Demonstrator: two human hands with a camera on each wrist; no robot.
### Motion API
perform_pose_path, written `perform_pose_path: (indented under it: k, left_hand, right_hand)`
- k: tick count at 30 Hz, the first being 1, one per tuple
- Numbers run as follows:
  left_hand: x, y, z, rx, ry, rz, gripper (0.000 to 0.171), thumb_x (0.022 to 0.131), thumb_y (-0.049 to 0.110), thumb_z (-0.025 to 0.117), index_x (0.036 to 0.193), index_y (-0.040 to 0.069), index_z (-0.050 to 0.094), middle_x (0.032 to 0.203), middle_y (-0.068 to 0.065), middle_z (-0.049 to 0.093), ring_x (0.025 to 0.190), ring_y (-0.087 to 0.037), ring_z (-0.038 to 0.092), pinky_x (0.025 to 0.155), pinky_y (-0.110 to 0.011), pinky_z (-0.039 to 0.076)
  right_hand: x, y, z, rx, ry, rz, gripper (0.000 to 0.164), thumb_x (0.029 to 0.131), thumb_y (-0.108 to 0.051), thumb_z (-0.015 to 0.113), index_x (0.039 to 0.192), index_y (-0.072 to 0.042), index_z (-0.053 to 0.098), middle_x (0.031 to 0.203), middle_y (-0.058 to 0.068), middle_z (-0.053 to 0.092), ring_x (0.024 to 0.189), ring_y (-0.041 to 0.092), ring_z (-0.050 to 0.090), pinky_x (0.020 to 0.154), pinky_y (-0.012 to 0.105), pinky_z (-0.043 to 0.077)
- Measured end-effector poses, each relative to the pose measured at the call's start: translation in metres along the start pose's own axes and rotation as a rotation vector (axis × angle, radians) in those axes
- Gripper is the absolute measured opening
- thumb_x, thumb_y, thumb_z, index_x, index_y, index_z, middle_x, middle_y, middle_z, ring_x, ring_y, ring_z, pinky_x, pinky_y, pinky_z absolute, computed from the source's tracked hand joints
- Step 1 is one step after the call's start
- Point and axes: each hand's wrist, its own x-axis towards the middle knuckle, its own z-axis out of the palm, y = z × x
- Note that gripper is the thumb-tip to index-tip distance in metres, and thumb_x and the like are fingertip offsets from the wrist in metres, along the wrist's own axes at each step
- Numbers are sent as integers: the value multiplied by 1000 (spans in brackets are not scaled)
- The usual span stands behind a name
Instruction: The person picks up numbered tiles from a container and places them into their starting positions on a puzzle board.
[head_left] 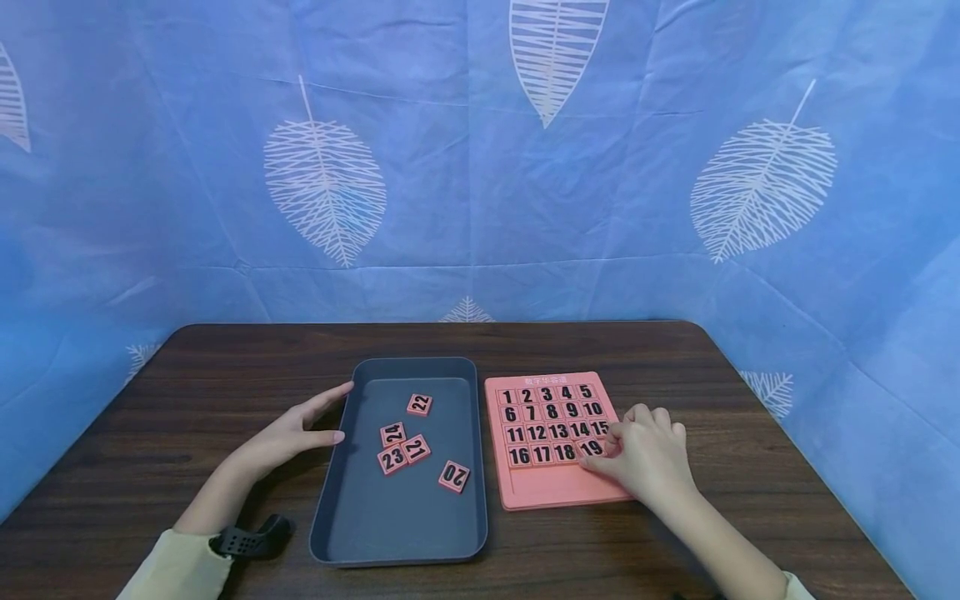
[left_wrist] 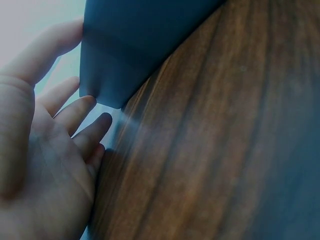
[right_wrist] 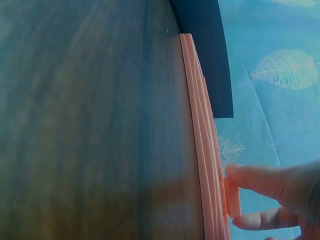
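My right hand (head_left: 648, 457) pinches the number tile 19 (head_left: 591, 447) between thumb and finger, over the pink number puzzle board (head_left: 562, 485). The tile sits slightly askew, right of tile 18 (head_left: 564, 452). Side-on in the right wrist view, the pinched tile (right_wrist: 233, 197) stands out from the board's face (right_wrist: 200, 130). Rows of tiles from 1 to 18 fill the board above and beside it. At the dark grey tray's (head_left: 405, 533) left rim, my left hand (head_left: 288, 433) rests with thumb and fingers extended. Its fingertips touch the tray wall (left_wrist: 125, 50) in the left wrist view.
Inside the tray lie several loose tiles, among them 22 (head_left: 420, 404), 24 (head_left: 392, 434), 23 (head_left: 392, 458) and an upside-down 20 (head_left: 453, 476). Tray and board stand side by side on a dark wooden table (head_left: 600, 342). A blue leaf-patterned cloth (head_left: 465, 167) hangs behind.
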Motion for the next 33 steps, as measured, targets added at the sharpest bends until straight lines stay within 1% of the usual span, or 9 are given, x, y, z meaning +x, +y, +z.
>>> perform_pose_path:
  k: [10, 14, 18, 20, 23, 26, 30, 33]
  left_hand:
    - [1, -2, 0, -13, 8, -18, 76, 92, 22, 66, 154, 17, 23, 156, -15, 18, 141, -42, 11, 104, -68, 16]
    - [1, -3, 0, -3, 10, -12, 75, 92, 22, 66, 153, 17, 24, 156, -17, 18, 141, -43, 10, 103, -69, 16]
    - [1, -4, 0, 8, 3, -2, 73, 92, 22, 65, 153, 17, 25, 156, -18, 18, 141, -45, 10, 102, -69, 17]
    - [1, -4, 0, 1, 2, -5, 74, 92, 22, 66, 153, 17, 24, 156, -18, 18, 141, -44, 10, 103, -69, 17]
    - [1, -4, 0, 1, 3, -9, 74, 92, 23, 66, 153, 17, 24, 156, -18, 18, 141, -43, 10, 103, -69, 16]
    - [0, -3, -1, 7, 3, -4, 74, 93, 22, 65, 153, 16, 24, 156, -18, 18, 141, -44, 10, 103, -69, 16]
    - [0, -3, 0, 6, 2, 4, 72, 93, 21, 65, 153, 17, 25, 156, -19, 18, 141, -45, 10, 102, -69, 17]
    - [0, -3, 0, 6, 3, 2, 72, 93, 21, 65, 153, 17, 26, 156, -18, 19, 141, -45, 10, 102, -69, 18]
  right_hand:
    - [0, 3, 8, 20, -32, 13, 48, 65, -50, 84, 53, -21, 47, 82, 4, 45, 78, 28, 38, 68, 45, 28]
    - [0, 4, 10, 33, -51, 8, 45, 68, -45, 84, 54, -21, 47, 82, 3, 44, 77, 27, 37, 68, 44, 27]
    - [0, 3, 7, 38, -73, 3, 42, 70, -41, 83, 56, -21, 49, 83, 4, 44, 79, 28, 37, 69, 44, 26]
    - [0, 3, 4, 24, -71, -14, 38, 70, -41, 83, 58, -22, 52, 83, 4, 45, 80, 28, 37, 69, 45, 27]
    - [3, 1, -3, 30, -39, -67, 28, 68, -39, 85, 66, -21, 63, 85, 3, 46, 82, 27, 39, 69, 44, 28]
    - [7, -6, -10, 82, 10, -151, 23, 67, -34, 86, 76, -21, 70, 88, 1, 48, 84, 25, 40, 69, 41, 28]
    - [15, -23, -15, 167, 33, -284, 23, 67, -30, 87, 83, -22, 73, 92, -2, 49, 87, 22, 40, 72, 40, 28]
    - [20, -38, -16, 202, 46, -387, 23, 67, -30, 88, 85, -24, 73, 94, -5, 47, 93, 22, 40, 76, 42, 29]
